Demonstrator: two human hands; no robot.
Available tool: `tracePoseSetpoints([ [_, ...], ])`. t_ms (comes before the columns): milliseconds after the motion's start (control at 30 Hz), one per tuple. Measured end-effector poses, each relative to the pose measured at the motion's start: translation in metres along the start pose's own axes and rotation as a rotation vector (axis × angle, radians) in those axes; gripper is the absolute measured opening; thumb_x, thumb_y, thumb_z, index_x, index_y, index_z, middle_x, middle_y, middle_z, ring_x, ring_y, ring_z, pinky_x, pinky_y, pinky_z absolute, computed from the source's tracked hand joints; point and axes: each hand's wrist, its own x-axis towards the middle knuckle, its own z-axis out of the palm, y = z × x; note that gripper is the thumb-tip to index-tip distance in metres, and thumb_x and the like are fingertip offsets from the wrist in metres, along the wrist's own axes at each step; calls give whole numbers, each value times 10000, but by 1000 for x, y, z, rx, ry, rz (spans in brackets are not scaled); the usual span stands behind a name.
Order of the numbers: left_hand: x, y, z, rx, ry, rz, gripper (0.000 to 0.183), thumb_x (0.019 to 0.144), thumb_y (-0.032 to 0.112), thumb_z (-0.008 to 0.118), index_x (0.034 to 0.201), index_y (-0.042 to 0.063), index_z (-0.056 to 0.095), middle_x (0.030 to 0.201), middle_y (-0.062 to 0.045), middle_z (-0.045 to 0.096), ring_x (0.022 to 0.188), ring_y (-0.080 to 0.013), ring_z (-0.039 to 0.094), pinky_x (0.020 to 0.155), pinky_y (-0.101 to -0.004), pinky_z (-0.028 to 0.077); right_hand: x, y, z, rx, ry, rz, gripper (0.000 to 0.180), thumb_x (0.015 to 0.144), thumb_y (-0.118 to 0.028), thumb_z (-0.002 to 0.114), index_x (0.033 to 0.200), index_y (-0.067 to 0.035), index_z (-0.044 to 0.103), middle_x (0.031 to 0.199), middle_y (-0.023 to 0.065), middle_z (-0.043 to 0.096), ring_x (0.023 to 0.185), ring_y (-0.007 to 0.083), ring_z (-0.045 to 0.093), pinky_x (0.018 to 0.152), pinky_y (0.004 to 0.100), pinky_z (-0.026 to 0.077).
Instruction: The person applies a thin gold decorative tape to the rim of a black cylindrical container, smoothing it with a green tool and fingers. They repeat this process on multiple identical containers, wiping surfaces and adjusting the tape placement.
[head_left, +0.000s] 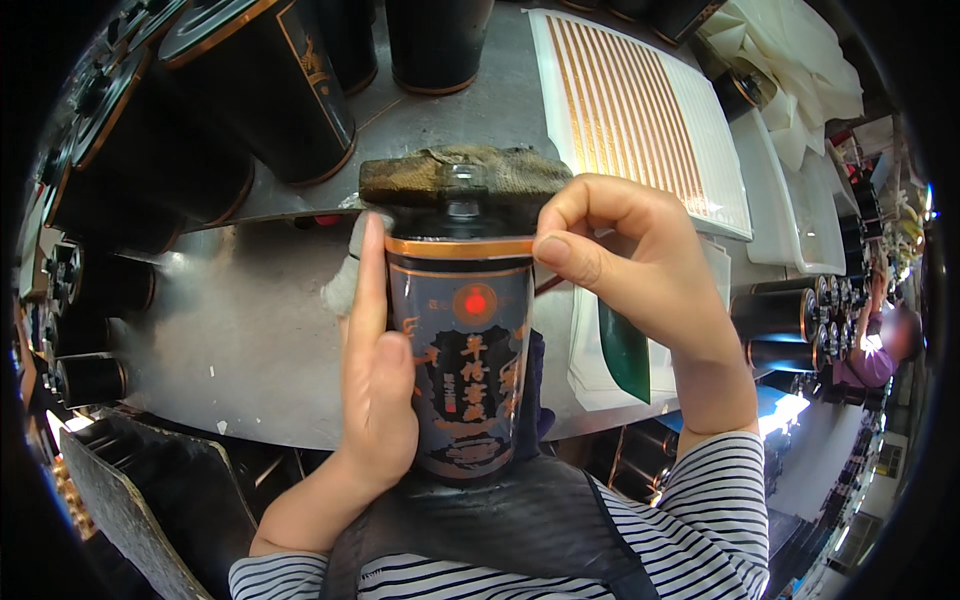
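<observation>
A glossy black jar (469, 405) with printed decoration and writing rests before me, its lidded neck pointing away and its base close to my apron. Around its shoulder runs a shiny gold strip (461, 247). My left hand (379, 375) holds the jar's left side, index finger stretched up to the strip's left end and thumb on the jar's face. At the right of the shoulder, the thumb and bent fingers of my right hand (622, 262) pinch the strip's end. Behind the neck lies a worn, cloth-wrapped block (397, 180). The jar's underside is hidden.
A sheet of gold strips (622, 112) lies at the back right, beside a translucent plastic bin (795, 217). A dark green blade-like piece (625, 360) hangs below my right hand. Several black jars (255, 90) crowd the left. Another person (874, 349) is at far right.
</observation>
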Motion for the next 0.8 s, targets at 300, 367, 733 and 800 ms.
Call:
tracePoseSetpoints([
  [300, 3, 46, 17, 1282, -121, 398, 517, 973, 377, 321, 1266, 54, 600, 1251, -143, 591, 1320, -358, 377, 1123, -563, -5, -2, 2, -2, -1, -9, -49, 193, 918, -175, 626, 880, 13, 647, 711, -25, 566, 642, 35, 470, 578, 188, 396],
  [367, 6, 53, 21, 1300, -159, 403, 504, 969, 361, 336, 1274, 47, 587, 1261, -154, 579, 1309, -351, 393, 1127, -559, 15, -5, -2, -5, 36, -4, -2, 224, 955, -177, 571, 893, 28, 637, 728, -5, 575, 665, 50, 492, 606, 200, 420],
  [733, -6, -7, -3, -131, 69, -151, 840, 978, 516, 339, 1481, -24, -61, 1339, -270, 437, 1169, -306, 547, 964, -386, 462, -2, 11, -2, 63, -38, -85, 262, 991, -175, 488, 877, 30, 604, 781, 29, 578, 709, 75, 515, 657, 210, 433],
  [800, -6, 6, 1, -54, 51, -37, 851, 977, 516, 344, 1477, -21, -88, 1322, -276, 444, 1168, -304, 546, 969, -389, 459, -3, 9, -2, 55, -34, -93, 253, 988, -162, 490, 864, 31, 596, 777, 33, 578, 699, 78, 516, 655, 215, 436],
])
